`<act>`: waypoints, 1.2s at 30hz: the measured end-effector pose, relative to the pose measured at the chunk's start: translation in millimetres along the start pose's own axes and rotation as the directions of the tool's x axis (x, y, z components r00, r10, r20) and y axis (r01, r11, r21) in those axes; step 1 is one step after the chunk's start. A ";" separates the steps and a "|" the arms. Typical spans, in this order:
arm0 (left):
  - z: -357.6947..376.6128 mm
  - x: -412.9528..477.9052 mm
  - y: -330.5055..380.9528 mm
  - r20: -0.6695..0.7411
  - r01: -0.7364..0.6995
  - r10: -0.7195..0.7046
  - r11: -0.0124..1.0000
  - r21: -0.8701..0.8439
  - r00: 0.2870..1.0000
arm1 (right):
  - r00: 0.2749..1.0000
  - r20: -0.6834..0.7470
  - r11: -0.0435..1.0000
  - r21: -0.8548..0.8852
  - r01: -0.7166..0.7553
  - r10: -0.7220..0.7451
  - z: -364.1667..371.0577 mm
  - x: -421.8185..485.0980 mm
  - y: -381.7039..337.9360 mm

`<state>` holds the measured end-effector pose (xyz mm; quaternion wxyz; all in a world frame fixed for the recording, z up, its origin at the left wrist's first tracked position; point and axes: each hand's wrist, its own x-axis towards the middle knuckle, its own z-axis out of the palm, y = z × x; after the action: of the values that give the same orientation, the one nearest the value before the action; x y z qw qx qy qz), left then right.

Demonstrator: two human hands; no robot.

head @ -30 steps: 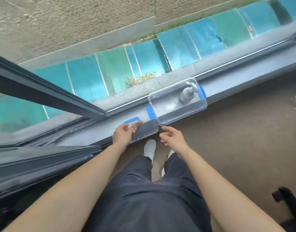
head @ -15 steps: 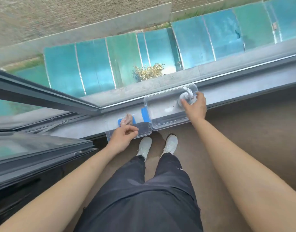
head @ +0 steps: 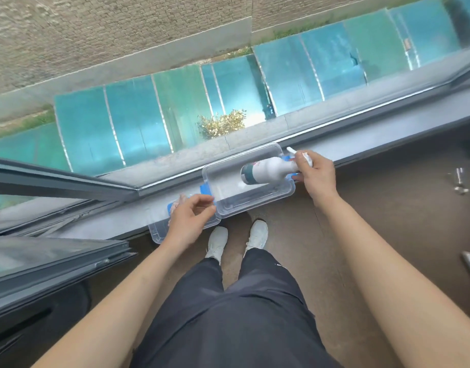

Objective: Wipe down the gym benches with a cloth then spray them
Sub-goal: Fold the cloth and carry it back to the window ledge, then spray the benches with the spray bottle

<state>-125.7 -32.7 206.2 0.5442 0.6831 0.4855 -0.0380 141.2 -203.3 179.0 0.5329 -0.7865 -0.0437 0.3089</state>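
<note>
A clear plastic box [head: 255, 203] with blue clips sits on the grey window sill [head: 374, 139]. My right hand [head: 312, 173] grips the neck of a white spray bottle [head: 265, 171] with a dark band, holding it tilted on its side over the box. The box's clear lid [head: 159, 229] lies on the sill to the left. My left hand [head: 188, 219] rests on the lid, its fingers loosely curled over a pale crumpled thing [head: 181, 200] that peeks out beyond the hand. No gym bench is in view.
A large window [head: 228, 88] fills the far side, with an opened dark frame [head: 56, 258] at the left. Brown floor [head: 387, 221] spreads to the right, with metal parts [head: 460, 181] lying on it. My white shoes [head: 236, 239] stand just below the sill.
My right hand has lifted the spray bottle out of the box and tipped it sideways. My left hand has stayed on the lid.
</note>
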 end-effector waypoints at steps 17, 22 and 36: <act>42.3 5.3 38.5 0.662 -0.633 0.330 0.720 0.284 0.673 | 0.940 -0.210 0.861 0.489 -0.138 0.270 -50.2 -170.5 -2.9; 53.4 -29.3 39.0 0.810 -0.654 0.303 0.746 0.126 0.503 | 0.837 -0.435 0.720 0.690 0.074 0.331 -27.9 -232.6 11.1; 100.5 -222.0 -22.1 0.999 -0.783 0.054 0.622 -0.030 0.004 | 0.257 -0.720 0.495 0.650 0.577 0.645 -9.7 -489.4 92.9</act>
<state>-210.1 -250.6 278.7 0.4701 0.7328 -0.2595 -0.4178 -272.0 -445.7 315.9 0.7396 -0.4049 0.4746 -0.2527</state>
